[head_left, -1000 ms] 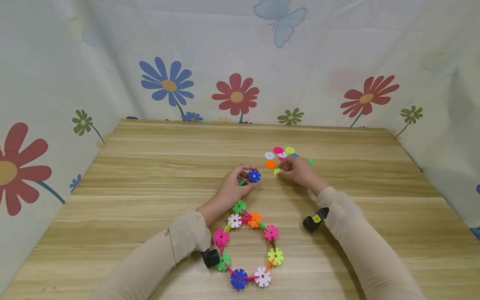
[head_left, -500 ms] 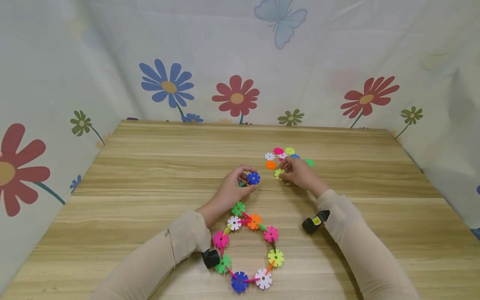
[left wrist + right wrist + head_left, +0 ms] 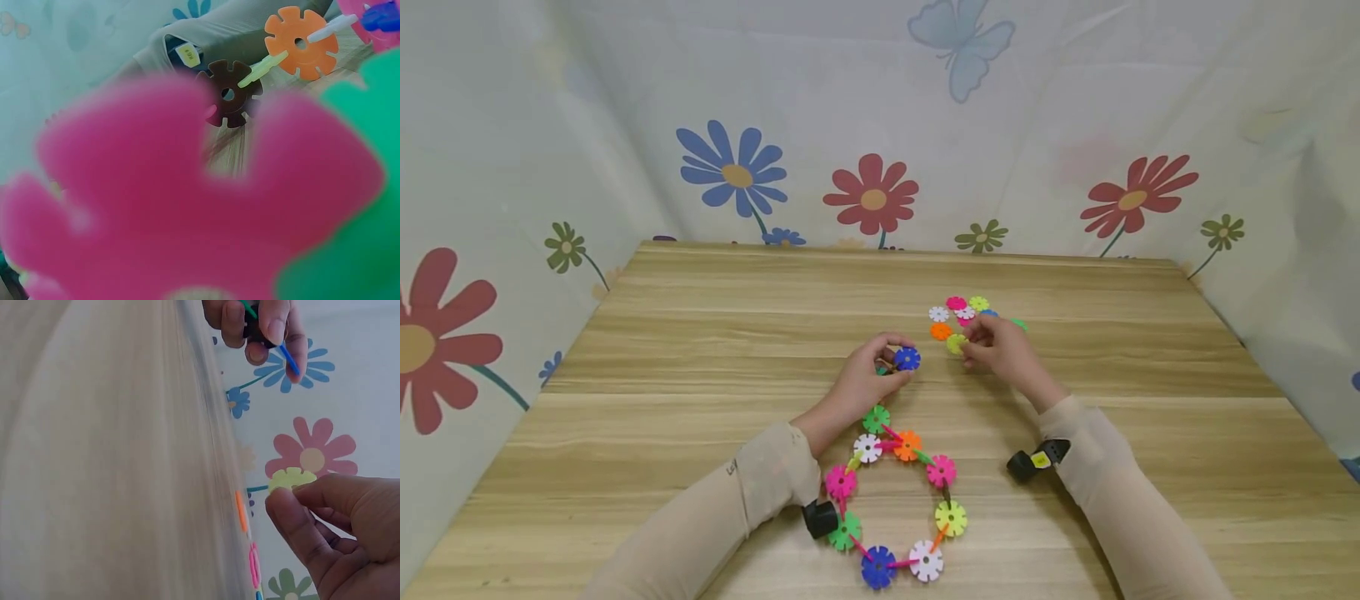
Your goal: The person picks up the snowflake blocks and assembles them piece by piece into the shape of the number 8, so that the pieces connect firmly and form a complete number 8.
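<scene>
My left hand point(image 3: 867, 377) pinches a blue notched plastic disc point(image 3: 907, 359). In the right wrist view, that hand's fingers grip a dark disc point(image 3: 256, 331) joined to the blue one, with a green edge beside it. My right hand point(image 3: 1003, 350) pinches a yellow notched disc point(image 3: 956, 344) between thumb and fingertips; the right wrist view shows this disc raised off the table. Below my left hand lies a ring of linked discs, including a white disc point(image 3: 927, 561) and an orange disc point(image 3: 907, 446). A green disc point(image 3: 876, 419) joins its top.
Several loose discs lie just beyond my right hand, among them an orange disc point(image 3: 941, 332) and a pink disc point(image 3: 956, 303). The wooden table point(image 3: 700, 333) meets a flower-print curtain point(image 3: 1030, 125) at the back. In the left wrist view, a blurred pink disc point(image 3: 144, 187) fills the foreground.
My right hand has picked the yellow disc up slightly, its wrist shifting a little right and toward me. The left hand keeps its hold on the blue disc, nearly still.
</scene>
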The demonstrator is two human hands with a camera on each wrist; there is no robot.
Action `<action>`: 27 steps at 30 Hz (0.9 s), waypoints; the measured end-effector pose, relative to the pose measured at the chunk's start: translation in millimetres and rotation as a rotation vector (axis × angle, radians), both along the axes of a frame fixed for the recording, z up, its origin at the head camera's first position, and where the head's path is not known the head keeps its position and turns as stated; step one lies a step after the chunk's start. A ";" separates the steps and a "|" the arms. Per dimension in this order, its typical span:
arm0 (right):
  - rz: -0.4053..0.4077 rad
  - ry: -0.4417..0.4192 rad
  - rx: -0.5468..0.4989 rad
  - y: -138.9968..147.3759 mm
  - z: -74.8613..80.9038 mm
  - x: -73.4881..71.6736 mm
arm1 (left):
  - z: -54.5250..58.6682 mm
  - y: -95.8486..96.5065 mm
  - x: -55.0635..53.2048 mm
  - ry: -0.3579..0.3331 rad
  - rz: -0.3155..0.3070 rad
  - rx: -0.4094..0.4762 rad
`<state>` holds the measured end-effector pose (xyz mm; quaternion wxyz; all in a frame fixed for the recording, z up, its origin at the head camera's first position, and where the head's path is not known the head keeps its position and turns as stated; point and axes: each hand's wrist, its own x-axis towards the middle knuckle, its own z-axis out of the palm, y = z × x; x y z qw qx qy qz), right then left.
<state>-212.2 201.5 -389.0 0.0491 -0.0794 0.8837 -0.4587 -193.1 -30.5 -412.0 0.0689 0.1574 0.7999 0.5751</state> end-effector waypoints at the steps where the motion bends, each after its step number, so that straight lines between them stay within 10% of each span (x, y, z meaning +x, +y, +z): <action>1: 0.011 0.014 -0.011 -1.4 0.8 2.2 | -0.1 -0.3 -0.2 0.003 0.001 0.000; 27: 0.192 0.272 -0.046 -31.9 0.0 34.2 | -6.7 -0.8 -0.1 -0.075 -0.036 0.095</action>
